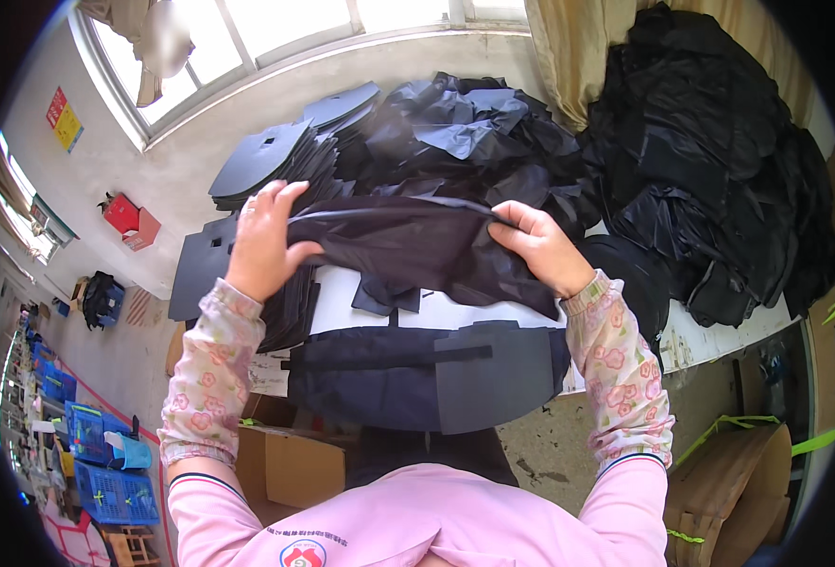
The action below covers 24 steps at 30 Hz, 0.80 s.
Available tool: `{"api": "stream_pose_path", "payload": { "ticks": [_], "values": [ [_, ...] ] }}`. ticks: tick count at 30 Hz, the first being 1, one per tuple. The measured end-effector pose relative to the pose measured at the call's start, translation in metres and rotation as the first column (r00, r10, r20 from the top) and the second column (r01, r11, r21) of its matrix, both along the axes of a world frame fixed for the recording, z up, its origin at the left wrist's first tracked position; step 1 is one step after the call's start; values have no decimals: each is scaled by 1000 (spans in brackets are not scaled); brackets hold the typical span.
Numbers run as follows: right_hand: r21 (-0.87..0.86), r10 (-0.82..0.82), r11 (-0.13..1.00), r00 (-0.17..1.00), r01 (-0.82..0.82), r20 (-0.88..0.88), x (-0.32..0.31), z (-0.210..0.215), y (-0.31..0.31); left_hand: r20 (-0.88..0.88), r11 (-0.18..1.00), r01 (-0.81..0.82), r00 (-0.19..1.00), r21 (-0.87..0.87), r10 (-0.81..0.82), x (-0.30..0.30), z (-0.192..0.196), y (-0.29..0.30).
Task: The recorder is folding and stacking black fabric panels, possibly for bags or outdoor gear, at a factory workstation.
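Note:
A dark, thin black fabric piece point(398, 244) is stretched between my hands above the white table, its upper edge showing a lighter grey rim. My right hand point(542, 248) pinches its upper right corner between thumb and fingers. At the left end of the piece is my left hand point(268, 241), thumb and fingers spread apart; whether it touches the cloth I cannot tell. Below, along the table's near edge, lies a black fabric panel point(370, 378) with a dark strap point(389, 359) across it. A stiff grey sheet point(493, 378) rests on the panel's right part.
Stacked grey foam sheets point(261, 163) stand at the left of the table point(337, 302). Behind are heaped black fabric pieces point(474, 132), and a tall pile of black bags or cloth point(710, 161) at right. Cardboard boxes point(304, 468) sit below; blue crates point(115, 491) line the left floor.

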State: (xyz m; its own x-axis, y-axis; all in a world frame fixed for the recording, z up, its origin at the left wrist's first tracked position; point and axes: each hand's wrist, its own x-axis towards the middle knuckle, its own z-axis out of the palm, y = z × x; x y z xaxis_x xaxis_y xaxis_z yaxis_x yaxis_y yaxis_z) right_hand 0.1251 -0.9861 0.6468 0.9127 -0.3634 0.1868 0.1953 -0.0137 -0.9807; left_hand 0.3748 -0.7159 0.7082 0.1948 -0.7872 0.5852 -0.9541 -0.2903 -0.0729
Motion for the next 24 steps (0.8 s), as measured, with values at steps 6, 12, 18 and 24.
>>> {"api": "stream_pose_path", "payload": {
  "ticks": [6, 12, 18, 24],
  "values": [
    [604, -28, 793, 987, -75, 159, 22, 17, 47, -121, 937, 337, 930, -98, -347, -114, -70, -38],
    [274, -4, 961, 989, -37, 145, 12, 41, 77, -618, 618, -33, 86, -786, -781, -98, -113, -70],
    [-924, 53, 177, 934, 339, 353, -22, 118, 105, -721, 735, 252, 162, -630, -674, -85, -64, -55],
    [-970, 30, 29, 970, 240, 241, 28, 136, 99, -848, 747, 512, 65, -424, -526, -78, -62, -52]
  ]
}}
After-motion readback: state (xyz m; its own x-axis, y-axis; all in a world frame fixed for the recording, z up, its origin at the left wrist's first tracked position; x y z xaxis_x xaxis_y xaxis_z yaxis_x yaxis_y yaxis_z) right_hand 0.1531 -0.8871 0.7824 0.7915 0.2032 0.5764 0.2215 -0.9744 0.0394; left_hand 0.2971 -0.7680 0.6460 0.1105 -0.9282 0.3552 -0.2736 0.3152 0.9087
